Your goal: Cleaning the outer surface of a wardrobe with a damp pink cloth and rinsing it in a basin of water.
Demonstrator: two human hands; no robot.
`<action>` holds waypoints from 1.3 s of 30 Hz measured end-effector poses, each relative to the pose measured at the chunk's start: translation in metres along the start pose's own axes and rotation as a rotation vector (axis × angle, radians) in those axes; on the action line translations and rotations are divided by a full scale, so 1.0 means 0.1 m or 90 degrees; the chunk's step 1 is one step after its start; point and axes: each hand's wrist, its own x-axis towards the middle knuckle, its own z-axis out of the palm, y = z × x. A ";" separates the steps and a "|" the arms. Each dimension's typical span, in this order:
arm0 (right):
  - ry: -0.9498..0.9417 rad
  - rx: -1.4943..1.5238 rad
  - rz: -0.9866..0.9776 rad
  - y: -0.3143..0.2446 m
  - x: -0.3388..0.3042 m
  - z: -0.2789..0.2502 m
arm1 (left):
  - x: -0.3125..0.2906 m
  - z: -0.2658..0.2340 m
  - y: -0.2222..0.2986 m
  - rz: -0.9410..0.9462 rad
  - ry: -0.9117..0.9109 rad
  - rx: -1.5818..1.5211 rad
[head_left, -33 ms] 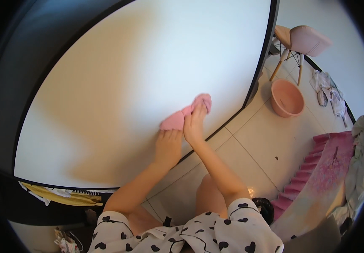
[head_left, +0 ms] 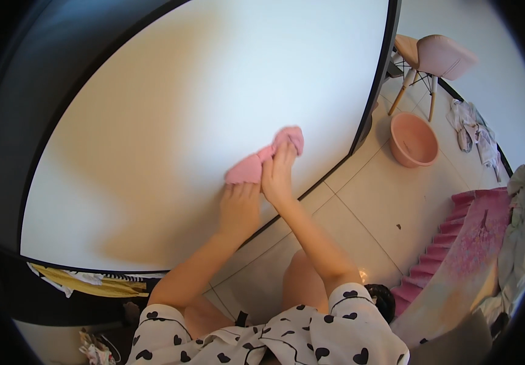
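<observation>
A pink cloth point(head_left: 243, 171) lies bunched against a large smooth white panel with a black rim point(head_left: 153, 91). My left hand point(head_left: 240, 210) presses on the cloth's lower left part, and the fingertips are tucked under or into its edge. Just to the right, my right hand point(head_left: 279, 176) grips the twisted middle and the upper right end of the same cloth. Both hands stay close together near the panel's lower right edge. How the fingers curl beneath the cloth is hidden.
On the tiled floor point(head_left: 360, 213) at the right stand a pink basin point(head_left: 414, 140) and a pink chair with wooden legs point(head_left: 445, 58). Crumpled white cloths point(head_left: 475, 134) lie by the wall. Pink pleated fabric point(head_left: 478, 231) hangs at right; yellow cloth point(head_left: 95, 281) shows below the panel.
Both hands and the pink cloth have shifted slightly up and to the left across the white panel. The grip looks the same.
</observation>
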 end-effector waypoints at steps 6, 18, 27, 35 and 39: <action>0.028 -0.076 -0.360 -0.74 1.04 -0.27 | 0.62 -0.51 0.04 -0.077 0.148 0.077; -0.016 -0.093 0.054 1.25 -0.18 -0.23 | -0.01 1.19 0.20 -0.047 -0.100 0.004; 0.013 0.023 0.119 0.87 -0.56 0.10 | -0.38 1.09 0.22 -0.191 -0.202 -0.101; -0.032 -0.035 -0.339 0.10 -0.16 0.33 | -0.59 0.40 -0.11 -0.189 0.061 0.060; -0.065 -0.112 -0.151 0.81 -0.71 0.36 | -0.76 0.82 -0.12 -0.111 -0.088 0.111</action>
